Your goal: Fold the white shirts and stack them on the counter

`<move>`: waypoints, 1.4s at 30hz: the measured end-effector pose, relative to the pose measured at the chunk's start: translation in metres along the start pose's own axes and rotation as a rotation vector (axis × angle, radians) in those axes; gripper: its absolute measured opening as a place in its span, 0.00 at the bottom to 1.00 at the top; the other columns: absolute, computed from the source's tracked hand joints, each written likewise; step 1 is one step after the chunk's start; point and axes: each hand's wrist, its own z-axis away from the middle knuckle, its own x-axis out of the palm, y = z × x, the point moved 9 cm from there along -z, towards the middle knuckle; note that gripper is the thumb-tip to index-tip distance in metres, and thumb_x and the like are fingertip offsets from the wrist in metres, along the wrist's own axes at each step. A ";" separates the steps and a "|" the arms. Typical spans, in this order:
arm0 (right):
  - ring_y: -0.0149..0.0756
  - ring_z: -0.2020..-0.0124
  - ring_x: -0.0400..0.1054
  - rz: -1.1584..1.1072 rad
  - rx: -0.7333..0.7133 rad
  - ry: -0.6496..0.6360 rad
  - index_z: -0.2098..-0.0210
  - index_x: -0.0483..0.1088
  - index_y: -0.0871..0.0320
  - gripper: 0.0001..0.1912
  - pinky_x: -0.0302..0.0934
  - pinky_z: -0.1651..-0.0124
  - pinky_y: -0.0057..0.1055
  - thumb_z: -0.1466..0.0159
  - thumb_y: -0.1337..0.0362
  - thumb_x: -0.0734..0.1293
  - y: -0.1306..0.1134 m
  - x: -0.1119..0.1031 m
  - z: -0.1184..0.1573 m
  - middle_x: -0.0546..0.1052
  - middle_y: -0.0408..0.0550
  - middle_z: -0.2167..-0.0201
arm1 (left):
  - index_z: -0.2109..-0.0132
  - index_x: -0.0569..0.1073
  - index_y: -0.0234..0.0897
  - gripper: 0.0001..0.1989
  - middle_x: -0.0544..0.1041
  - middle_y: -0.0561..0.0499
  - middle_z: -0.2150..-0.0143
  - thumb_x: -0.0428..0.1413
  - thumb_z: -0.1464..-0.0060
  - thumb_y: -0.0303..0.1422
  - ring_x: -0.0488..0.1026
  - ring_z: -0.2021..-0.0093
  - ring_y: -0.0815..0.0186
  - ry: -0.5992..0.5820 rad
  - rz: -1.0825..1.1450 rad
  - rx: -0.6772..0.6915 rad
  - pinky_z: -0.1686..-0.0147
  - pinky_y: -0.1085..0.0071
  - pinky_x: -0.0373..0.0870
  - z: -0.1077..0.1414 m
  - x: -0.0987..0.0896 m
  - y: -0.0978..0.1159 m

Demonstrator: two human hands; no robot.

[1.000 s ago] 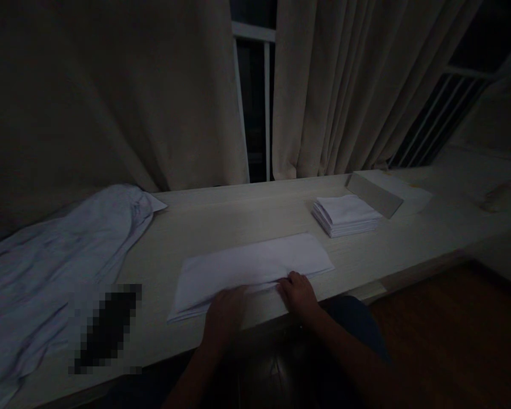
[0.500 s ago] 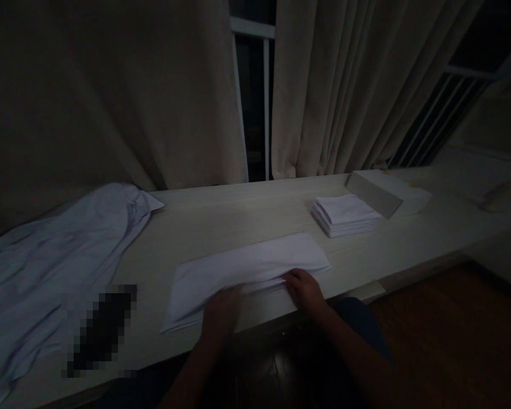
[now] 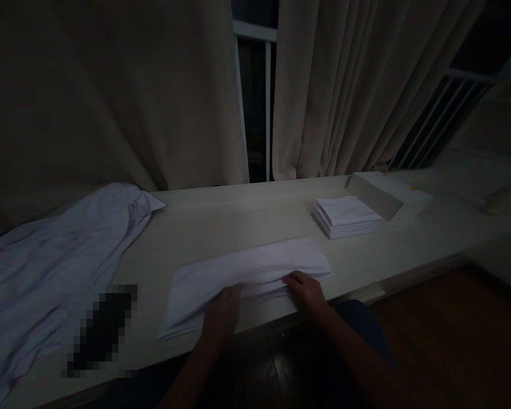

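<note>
left hand (image 3: pixel 222 312) is touching the near edge of the cloth (image 3: pixel 247 264), too dark to tell if gripping | right hand (image 3: pixel 305 292) is pinching that edge farther right | cloth is lying long-folded on the table (image 3: pixel 221 218) | rumpled fabric (image 3: pixel 80 244) is sprawling off left | stack (image 3: pixel 347 216) is sitting beyond, rightward | box (image 3: pixel 377 196) is sitting just behind | curtains (image 3: pixel 187 113) are hanging at back

Smooth matt cloth bundle (image 3: pixel 251 263); pale, wood-grained matt ledge (image 3: pixel 221 218); heavy cloth curtains (image 3: pixel 174 102).
</note>
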 end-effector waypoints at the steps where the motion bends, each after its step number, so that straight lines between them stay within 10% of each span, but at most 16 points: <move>1: 0.37 0.62 0.68 -0.007 0.032 0.000 0.50 0.71 0.49 0.16 0.59 0.62 0.28 0.35 0.68 0.60 0.003 0.002 0.000 0.76 0.46 0.59 | 0.40 0.67 0.44 0.26 0.74 0.43 0.52 0.46 0.44 0.24 0.74 0.57 0.62 -0.006 -0.004 -0.007 0.59 0.68 0.71 0.000 0.000 0.000; 11: 0.41 0.60 0.63 0.026 -0.090 0.031 0.54 0.73 0.56 0.15 0.58 0.57 0.35 0.40 0.67 0.63 -0.018 -0.006 0.002 0.70 0.53 0.60 | 0.46 0.72 0.38 0.18 0.73 0.40 0.51 0.46 0.41 0.32 0.72 0.54 0.58 -0.013 0.040 0.038 0.56 0.64 0.69 0.008 -0.021 0.018; 22: 0.38 0.63 0.65 0.001 0.027 0.071 0.63 0.73 0.56 0.09 0.58 0.60 0.32 0.33 0.64 0.61 -0.006 -0.004 0.005 0.72 0.50 0.67 | 0.59 0.71 0.37 0.17 0.76 0.47 0.68 0.42 0.37 0.42 0.73 0.69 0.64 -0.004 0.202 -0.368 0.69 0.69 0.61 0.011 -0.015 -0.022; 35: 0.38 0.65 0.66 -0.031 0.085 0.115 0.45 0.66 0.59 0.18 0.60 0.62 0.31 0.34 0.64 0.62 0.007 0.001 0.012 0.72 0.50 0.66 | 0.47 0.71 0.38 0.16 0.75 0.44 0.62 0.48 0.39 0.35 0.71 0.60 0.59 0.196 -0.190 -0.147 0.61 0.66 0.63 0.020 -0.032 -0.001; 42: 0.34 0.68 0.62 0.098 0.039 0.135 0.57 0.73 0.56 0.10 0.53 0.66 0.28 0.36 0.69 0.62 0.002 0.001 0.013 0.69 0.47 0.69 | 0.57 0.75 0.38 0.10 0.73 0.42 0.52 0.52 0.44 0.27 0.67 0.51 0.54 0.309 -0.244 0.051 0.53 0.57 0.59 0.023 -0.042 0.012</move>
